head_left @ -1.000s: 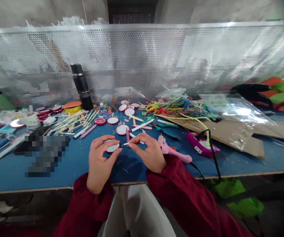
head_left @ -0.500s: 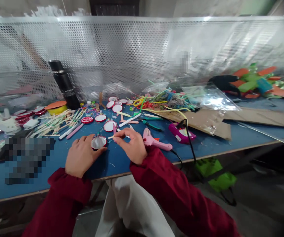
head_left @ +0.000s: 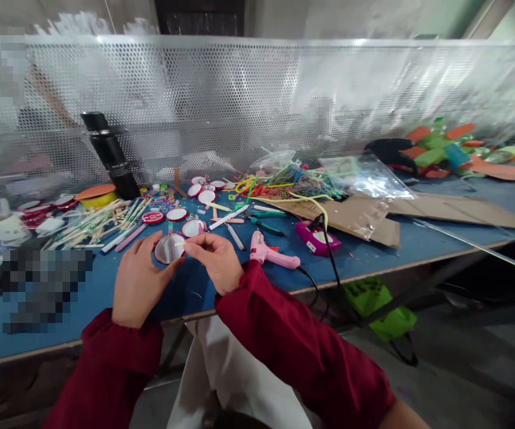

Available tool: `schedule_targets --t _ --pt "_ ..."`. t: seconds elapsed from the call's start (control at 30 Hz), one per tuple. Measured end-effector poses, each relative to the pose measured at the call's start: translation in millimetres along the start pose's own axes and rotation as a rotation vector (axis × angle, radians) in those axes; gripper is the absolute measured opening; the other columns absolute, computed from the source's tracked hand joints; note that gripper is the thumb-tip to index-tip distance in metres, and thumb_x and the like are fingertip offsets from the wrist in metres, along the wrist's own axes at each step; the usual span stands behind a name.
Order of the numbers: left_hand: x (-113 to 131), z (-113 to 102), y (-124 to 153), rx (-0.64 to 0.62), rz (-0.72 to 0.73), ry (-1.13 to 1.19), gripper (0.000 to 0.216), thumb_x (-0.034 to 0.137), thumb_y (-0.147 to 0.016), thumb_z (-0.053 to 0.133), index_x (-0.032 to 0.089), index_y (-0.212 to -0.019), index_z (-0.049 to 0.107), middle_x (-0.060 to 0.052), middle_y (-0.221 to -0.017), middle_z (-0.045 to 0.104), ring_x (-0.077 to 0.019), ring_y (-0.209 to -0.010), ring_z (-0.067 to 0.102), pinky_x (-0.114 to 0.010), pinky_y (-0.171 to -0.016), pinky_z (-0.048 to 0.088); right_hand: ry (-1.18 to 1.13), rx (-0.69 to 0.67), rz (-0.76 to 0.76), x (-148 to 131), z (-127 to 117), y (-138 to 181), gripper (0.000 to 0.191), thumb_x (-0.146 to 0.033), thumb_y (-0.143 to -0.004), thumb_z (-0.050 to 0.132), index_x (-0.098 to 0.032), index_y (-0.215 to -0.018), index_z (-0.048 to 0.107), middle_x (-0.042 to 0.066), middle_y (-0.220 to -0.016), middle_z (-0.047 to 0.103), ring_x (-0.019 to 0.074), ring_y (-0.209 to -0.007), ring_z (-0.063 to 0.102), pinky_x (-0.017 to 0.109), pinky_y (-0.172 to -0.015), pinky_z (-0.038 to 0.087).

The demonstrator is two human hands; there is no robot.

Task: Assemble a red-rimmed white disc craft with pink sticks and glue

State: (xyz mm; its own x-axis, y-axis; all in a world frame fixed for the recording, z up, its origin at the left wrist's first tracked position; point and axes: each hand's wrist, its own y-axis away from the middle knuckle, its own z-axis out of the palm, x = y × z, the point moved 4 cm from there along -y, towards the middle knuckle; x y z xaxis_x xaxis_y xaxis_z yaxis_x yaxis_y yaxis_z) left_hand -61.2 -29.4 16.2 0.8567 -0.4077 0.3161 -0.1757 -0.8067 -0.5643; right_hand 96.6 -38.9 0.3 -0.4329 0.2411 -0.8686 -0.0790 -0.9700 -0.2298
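Note:
My left hand (head_left: 137,281) grips a round, red-rimmed lid (head_left: 164,250) by its edge, fingers along the far left side and thumb at the lower right. The lid's pale inner face is tilted up toward me. Between the thumb and index finger of my right hand (head_left: 218,262) is a small pale stick (head_left: 179,243), its tip over the lid's inner face. Whether the tip touches that face I cannot tell. A pink hot glue gun (head_left: 273,253) lies just right of my right hand. Beyond the held lid is another white-faced lid (head_left: 194,227).
Farther back stand a black bottle (head_left: 111,158) and a perforated metal screen (head_left: 239,101). Bundled sticks (head_left: 92,226) lie left, teal-handled pliers (head_left: 266,225) and a purple box (head_left: 318,238) right. Cardboard (head_left: 369,220) and tangled cords (head_left: 302,179) cover the back right.
My right hand has moved left, bringing the stick over the lid. The lid is raised a little and tilted more toward me. The whole view has shifted slightly.

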Motion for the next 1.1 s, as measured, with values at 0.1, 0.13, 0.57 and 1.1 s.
schedule_targets --t 0.1,0.13,0.57,1.1 --pt "7.8 -1.8 6.3 0.058 -0.027 0.074 0.068 0.053 -0.075 0.065 0.019 -0.132 0.051 -0.014 -0.124 0.059 -0.0328 -0.116 0.054 -0.045 -0.098 0.043 -0.132 0.034 0.009 0.7 8.0 0.2 0.024 -0.034 -0.061 0.083 -0.018 -0.074 0.071 -0.002 -0.069 0.065 0.0093 -0.064 0.054 0.024 -0.065 0.044" --pt "10.4 -1.5 8.2 0.072 -0.03 0.105 0.068 0.051 -0.075 0.067 0.02 -0.133 0.05 -0.014 -0.124 0.059 -0.0321 -0.117 0.054 -0.045 -0.099 0.044 -0.17 0.041 0.016 0.0 10.2 0.5 0.025 -0.034 -0.06 0.083 -0.018 -0.074 0.07 -0.002 -0.069 0.065 0.0095 -0.064 0.054 0.024 -0.064 0.044" --pt "22.3 11.8 14.6 0.153 -0.04 0.343 0.071 0.03 -0.073 0.073 0.023 -0.138 0.045 -0.014 -0.129 0.05 -0.0291 -0.123 0.049 -0.044 -0.097 0.049 -0.325 0.114 0.05 -9.8 12.4 -2.7 0.025 -0.029 -0.056 0.085 -0.018 -0.07 0.067 -0.004 -0.063 0.055 0.0084 -0.061 0.049 0.024 -0.062 0.043" --pt "17.0 30.0 7.4 0.042 -0.558 1.374 0.045 0.037 -0.075 0.069 0.016 -0.114 0.062 -0.009 -0.114 0.066 -0.0162 -0.088 0.063 -0.029 -0.075 0.052 -0.275 0.135 -0.009 -11.3 7.8 -11.8 0.027 -0.033 -0.059 0.085 -0.017 -0.072 0.067 -0.003 -0.066 0.059 0.0086 -0.063 0.052 0.024 -0.063 0.045"
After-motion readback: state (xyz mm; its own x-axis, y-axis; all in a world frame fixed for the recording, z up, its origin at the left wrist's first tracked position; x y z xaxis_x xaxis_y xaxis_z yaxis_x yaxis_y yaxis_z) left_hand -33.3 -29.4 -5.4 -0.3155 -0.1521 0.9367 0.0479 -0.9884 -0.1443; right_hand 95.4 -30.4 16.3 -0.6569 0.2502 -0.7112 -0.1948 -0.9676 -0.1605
